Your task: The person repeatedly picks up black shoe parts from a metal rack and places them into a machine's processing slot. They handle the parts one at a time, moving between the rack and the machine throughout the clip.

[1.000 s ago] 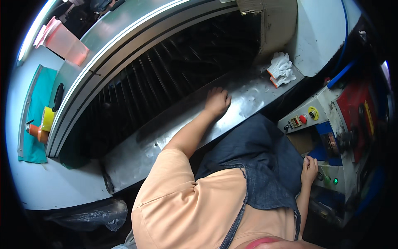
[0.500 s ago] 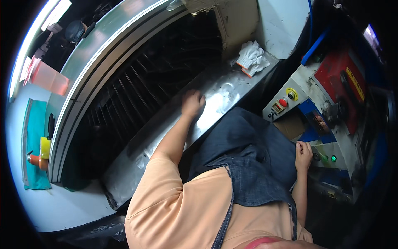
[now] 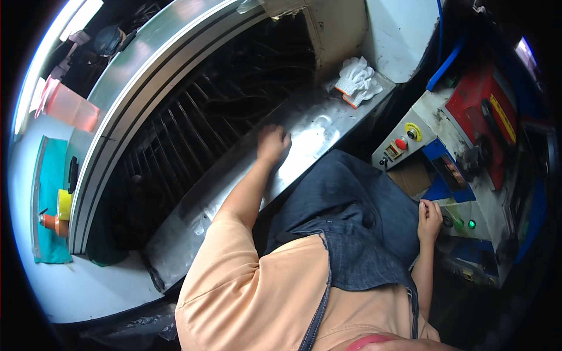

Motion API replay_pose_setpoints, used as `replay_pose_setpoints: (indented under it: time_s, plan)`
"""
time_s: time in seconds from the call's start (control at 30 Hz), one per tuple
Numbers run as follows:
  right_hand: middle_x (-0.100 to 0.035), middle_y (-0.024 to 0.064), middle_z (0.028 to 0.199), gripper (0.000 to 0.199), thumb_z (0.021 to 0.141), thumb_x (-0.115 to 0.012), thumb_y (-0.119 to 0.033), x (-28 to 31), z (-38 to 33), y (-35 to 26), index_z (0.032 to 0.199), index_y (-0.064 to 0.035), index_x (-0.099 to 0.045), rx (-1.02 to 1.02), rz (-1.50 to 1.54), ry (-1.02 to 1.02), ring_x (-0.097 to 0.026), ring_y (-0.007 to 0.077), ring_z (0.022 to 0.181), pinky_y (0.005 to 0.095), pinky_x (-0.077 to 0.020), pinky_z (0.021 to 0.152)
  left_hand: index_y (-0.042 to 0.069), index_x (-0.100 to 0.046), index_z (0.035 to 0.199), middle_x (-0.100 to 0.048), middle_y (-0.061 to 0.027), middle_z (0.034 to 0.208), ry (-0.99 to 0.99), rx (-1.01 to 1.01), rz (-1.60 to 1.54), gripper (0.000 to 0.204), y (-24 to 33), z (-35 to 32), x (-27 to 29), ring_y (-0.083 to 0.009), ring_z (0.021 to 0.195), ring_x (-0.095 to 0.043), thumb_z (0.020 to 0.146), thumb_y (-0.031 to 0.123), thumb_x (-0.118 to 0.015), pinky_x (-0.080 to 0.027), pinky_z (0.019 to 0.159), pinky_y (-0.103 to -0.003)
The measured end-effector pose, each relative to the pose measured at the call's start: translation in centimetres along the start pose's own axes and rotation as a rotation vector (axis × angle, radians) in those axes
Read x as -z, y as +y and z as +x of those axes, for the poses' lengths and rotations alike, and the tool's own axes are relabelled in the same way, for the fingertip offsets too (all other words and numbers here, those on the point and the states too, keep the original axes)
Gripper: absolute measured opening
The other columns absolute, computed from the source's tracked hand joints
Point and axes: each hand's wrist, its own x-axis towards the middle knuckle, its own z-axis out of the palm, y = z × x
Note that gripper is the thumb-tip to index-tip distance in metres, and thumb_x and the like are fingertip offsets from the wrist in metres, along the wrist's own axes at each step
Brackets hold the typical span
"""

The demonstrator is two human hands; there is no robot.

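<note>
My left hand (image 3: 273, 145) lies on the worn metal ledge (image 3: 196, 219) in front of a dark machine opening. Its thumb stands apart from the fingers, which reach the ledge's far edge, and I see nothing in it. My right hand (image 3: 430, 221) is beside the apron's edge, close to a black knob on the control panel (image 3: 459, 213). Its fingers are loosely bent, with no object visible in them. Slanting dark bars (image 3: 181, 128) fill the opening, with black elongated, sole-like shapes (image 3: 234, 106) farther back.
White knit gloves (image 3: 358, 82) with orange cuffs lie at the ledge's far right end. A red push button (image 3: 401, 143) sits on the right-hand console. On the left are a pink translucent jug (image 3: 69, 106), a teal cloth (image 3: 50, 234) and a yellow tape roll (image 3: 64, 206).
Both hands stay in nearly the same place. Inside the opening, the bars look shifted and the black elongated shapes show more distinctly.
</note>
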Motion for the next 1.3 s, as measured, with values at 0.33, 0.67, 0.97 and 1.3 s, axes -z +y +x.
replay_pose_setpoints:
  time_s: [0.33, 0.67, 0.97, 1.3]
  plan:
    - [-0.059, 0.0085, 0.083, 0.014, 0.094, -0.064, -0.016, -0.24, -0.03, 0.17, 0.098, -0.0038, -0.07, -0.012, -0.022, -0.012, -0.056, 0.0214, 0.067, 0.0338, -0.0446, 0.061, 0.005, -0.066, 0.089, -0.063, -0.014, 0.098, 0.031, 0.0, -0.029, 0.026, 0.13, -0.11, -0.1, -0.0333, 0.101, -0.056, 0.084, 0.03, -0.064, -0.044, 0.089, -0.046]
    - [-0.06, 0.0085, 0.083, 0.014, 0.093, -0.064, -0.016, -0.26, 0.0, 0.36, 0.097, -0.0035, -0.069, 0.017, -0.03, 0.002, -0.056, 0.0211, 0.066, 0.0336, -0.0447, 0.061, 0.005, -0.066, 0.088, -0.062, -0.0141, 0.098, 0.042, -0.002, -0.027, 0.025, 0.35, -0.15, 0.0, -0.0334, 0.1, -0.056, 0.084, 0.029, -0.063, -0.044, 0.089, -0.045]
    - [-0.06, 0.0087, 0.085, 0.015, 0.095, -0.062, -0.018, -0.08, -0.07, 0.29, 0.097, -0.0049, -0.069, 0.015, -0.069, -0.013, -0.057, 0.0228, 0.067, 0.0349, -0.0453, 0.062, 0.004, -0.066, 0.084, -0.063, -0.0163, 0.095, 0.063, -0.014, -0.064, 0.024, 0.57, -0.24, 0.4, -0.0353, 0.097, -0.057, 0.083, 0.028, -0.064, -0.046, 0.087, -0.047]
    - [-0.059, 0.009, 0.084, 0.016, 0.096, -0.061, -0.019, -0.18, -0.08, 0.32, 0.097, -0.0046, -0.068, 0.036, -0.052, -0.003, -0.056, 0.0223, 0.067, 0.0346, -0.0447, 0.061, 0.005, -0.065, 0.086, -0.061, -0.0144, 0.095, 0.045, -0.003, -0.086, 0.024, 0.61, -0.41, 0.58, -0.035, 0.098, -0.056, 0.086, 0.028, -0.063, -0.044, 0.089, -0.046]
